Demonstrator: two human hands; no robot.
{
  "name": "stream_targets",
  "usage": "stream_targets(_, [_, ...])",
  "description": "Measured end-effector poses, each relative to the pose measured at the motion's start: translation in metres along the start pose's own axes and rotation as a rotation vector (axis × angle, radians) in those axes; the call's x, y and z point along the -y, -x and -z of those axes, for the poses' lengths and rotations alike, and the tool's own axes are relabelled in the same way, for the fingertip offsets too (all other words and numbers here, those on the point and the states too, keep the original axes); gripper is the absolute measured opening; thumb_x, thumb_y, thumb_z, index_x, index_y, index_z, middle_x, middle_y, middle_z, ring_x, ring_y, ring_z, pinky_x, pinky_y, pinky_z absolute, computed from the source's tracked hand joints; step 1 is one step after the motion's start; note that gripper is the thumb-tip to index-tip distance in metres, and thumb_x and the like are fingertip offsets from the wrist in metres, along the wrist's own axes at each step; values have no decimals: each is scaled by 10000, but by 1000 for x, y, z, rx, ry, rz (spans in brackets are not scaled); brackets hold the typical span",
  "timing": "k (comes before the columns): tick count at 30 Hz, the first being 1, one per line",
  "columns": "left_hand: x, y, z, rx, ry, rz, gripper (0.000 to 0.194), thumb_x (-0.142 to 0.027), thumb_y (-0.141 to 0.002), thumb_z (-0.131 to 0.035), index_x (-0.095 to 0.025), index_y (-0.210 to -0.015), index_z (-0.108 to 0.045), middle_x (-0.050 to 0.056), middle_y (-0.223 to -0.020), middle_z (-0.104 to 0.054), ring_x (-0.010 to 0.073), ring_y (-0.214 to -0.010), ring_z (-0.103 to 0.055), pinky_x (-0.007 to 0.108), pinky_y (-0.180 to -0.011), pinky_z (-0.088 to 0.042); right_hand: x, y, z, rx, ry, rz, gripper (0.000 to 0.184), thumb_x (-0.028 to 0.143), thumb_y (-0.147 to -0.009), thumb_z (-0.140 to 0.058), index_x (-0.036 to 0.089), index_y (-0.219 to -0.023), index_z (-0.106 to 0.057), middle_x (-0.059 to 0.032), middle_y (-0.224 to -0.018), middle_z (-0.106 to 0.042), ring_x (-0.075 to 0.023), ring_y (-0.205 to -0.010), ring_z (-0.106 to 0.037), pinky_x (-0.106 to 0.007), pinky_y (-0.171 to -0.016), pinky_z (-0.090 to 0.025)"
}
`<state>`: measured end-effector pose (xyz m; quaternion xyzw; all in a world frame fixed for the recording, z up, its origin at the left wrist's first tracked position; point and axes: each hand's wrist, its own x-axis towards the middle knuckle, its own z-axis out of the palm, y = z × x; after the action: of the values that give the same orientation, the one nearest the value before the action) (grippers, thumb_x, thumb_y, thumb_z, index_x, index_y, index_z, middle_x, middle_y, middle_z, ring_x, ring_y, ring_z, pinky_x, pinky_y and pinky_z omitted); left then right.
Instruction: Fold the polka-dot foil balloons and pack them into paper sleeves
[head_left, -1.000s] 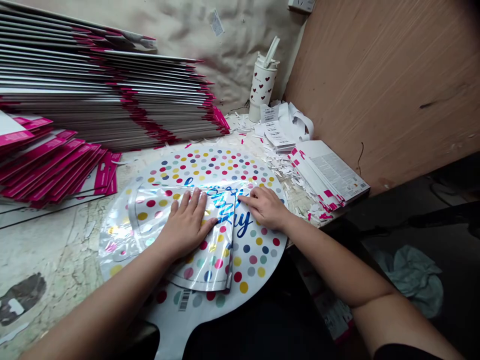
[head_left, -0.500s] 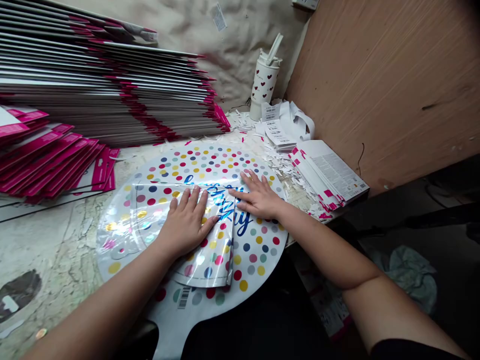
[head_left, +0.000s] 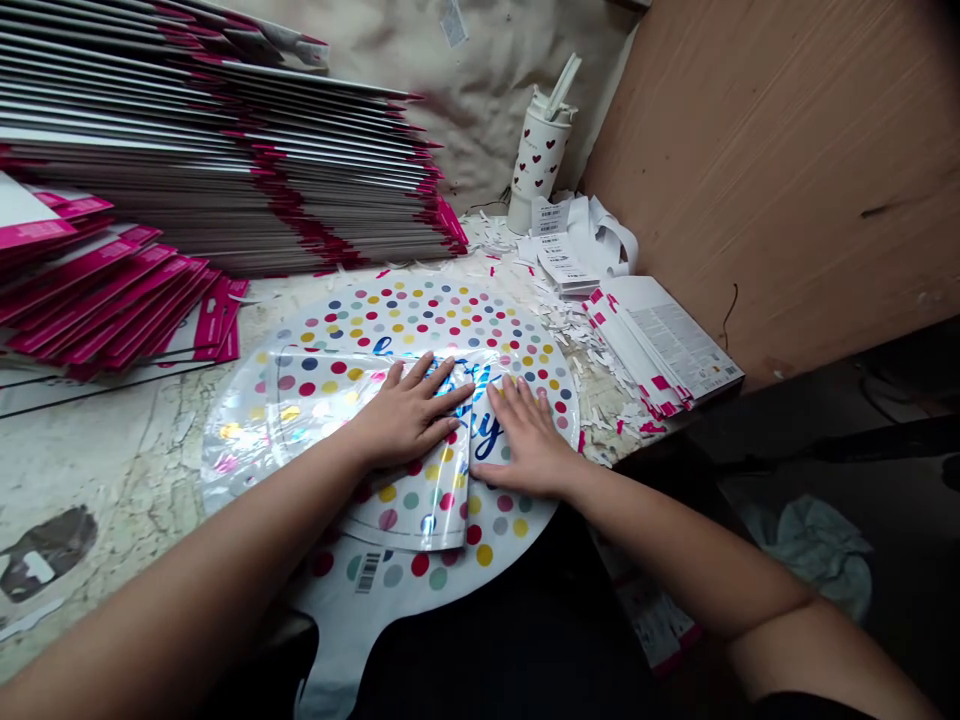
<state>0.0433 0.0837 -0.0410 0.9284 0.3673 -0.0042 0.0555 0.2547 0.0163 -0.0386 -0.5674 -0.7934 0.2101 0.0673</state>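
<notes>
A round foil balloon with coloured dots and blue lettering lies flat on the table, its neck hanging toward me over the front edge. On top of it rests a folded dotted foil balloon, glossy, with a straight right edge. My left hand presses flat on the folded balloon, fingers spread. Just right of the fold's edge, my right hand lies palm down on the round balloon, fingers stretched out and thumb near that edge. Part of the lettering is hidden under my hands.
A tall stack of pink-edged cards stands at the back left, with a fanned pile before it. Behind are a white tumbler with hearts and a label strip. Folded printed cards and paper scraps lie right, beside a wooden panel.
My left hand has slid right across the folded balloon toward its edge. My right hand has shifted down and slightly right. The whole view has moved a little.
</notes>
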Motion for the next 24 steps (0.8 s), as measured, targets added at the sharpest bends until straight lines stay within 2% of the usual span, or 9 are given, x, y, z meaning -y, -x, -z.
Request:
stream_targets(2, [1,-5,-3,4,13,26,563,-515,-892,-278,-318,-1417,-218,64,-1521,-135,338,-1383,-101,599,-1048,-140,7,-13,-8,-106,25,53,950,404,-717,-626,116,-1456,-104,-178,-1512,-14,-345,-1383,38,-600,-1074,-73])
stream_targets(4, [-1,-9,-6,11,15,71,597,-497,-884,-312,-271,-1426,-207,78,-1519,-135,344,-1378,-122,597,-1050,-141,11,-19,-14,-212,56,315,712,277,-791,-552,137,-1423,-256,-150,-1503,-158,-278,-1394,-71,-518,-1105,-129])
stream_targets(7, [-7,-10,-4,24,21,143,610,-472,-888,-316,-214,-1430,-208,89,-1515,-133,347,-1377,-121,592,-1058,-132,4,-19,-17,-195,22,771,334,166,-889,-415,189,-1182,-575,-92,-1295,-539,-162,-1262,-424,-377,-1093,-254])
stream_targets(9, [-9,-4,-1,24,28,157,596,-461,-910,-257,-182,-1432,-193,87,-1511,-145,311,-1384,-121,554,-1078,-137,-7,-16,-15,-142,-74,875,283,162,-903,-402,190,-1052,-641,-64,-1136,-652,-133,-1112,-564,-341,-1054,-322])
stream_targets(13, [3,45,-6,28,40,147,588,-472,-916,-217,-187,-1430,-202,56,-1505,-173,236,-1389,-135,450,-1112,-162,-17,-15,0,-33,-299,615,260,226,-906,-398,181,-915,-654,-29,-909,-705,-132,-878,-640,-338,-952,-409])
stream_targets(17, [35,124,-18,-54,40,365,613,-475,-887,-254,-162,-1413,-272,84,-1482,-250,275,-1368,-206,490,-1101,-193,-1,-34,17,-38,-325,78,405,392,-937,-314,179,-712,-575,-10,-699,-620,-130,-672,-578,-237,-633,-445])
stream_targets(20, [47,160,-5,-51,198,537,574,-457,-870,-301,-165,-1355,-402,91,-1429,-375,312,-1303,-348,493,-1053,-310,15,-59,21,-39,-243,-127,362,375,-932,-318,180,-741,-555,-28,-773,-621,-146,-717,-566,-233,-607,-407])
stream_targets(22, [35,163,13,-191,259,738,511,-432,-891,-286,-194,-1305,-468,81,-1340,-500,299,-1210,-476,470,-989,-404,22,-75,21,-21,-208,-176,336,353,-926,-334,171,-763,-564,-53,-822,-631,-162,-731,-569,-242,-599,-400])
stream_targets(24, [8,152,24,-461,148,813,477,-390,-905,-298,-191,-1310,-452,100,-1320,-515,284,-1200,-488,464,-987,-407,25,-86,22,6,-167,-221,331,342,-924,-343,164,-777,-580,-73,-837,-640,-174,-722,-576,-253,-592,-400])
